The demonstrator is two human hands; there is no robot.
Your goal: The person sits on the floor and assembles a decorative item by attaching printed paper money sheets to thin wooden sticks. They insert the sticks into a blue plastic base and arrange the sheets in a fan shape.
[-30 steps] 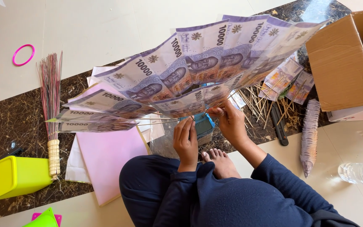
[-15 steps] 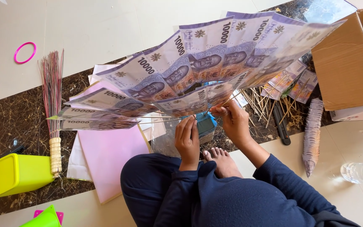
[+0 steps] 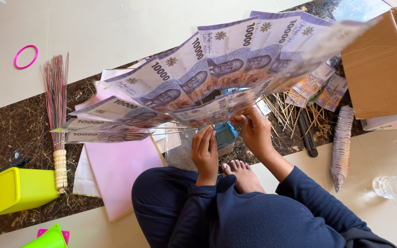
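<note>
Head view: we hold a fan of purple paper banknotes [image 3: 217,73] up over the floor. Our left hand [image 3: 205,154] grips its base from below; right hand [image 3: 253,131] pinches the lower edge w/ fingertips. Fan looks mostly built; loose banknotes [image 3: 320,89] & thin wooden sticks [image 3: 283,108] lie unused by the brown cardboard box [image 3: 375,73].
</note>
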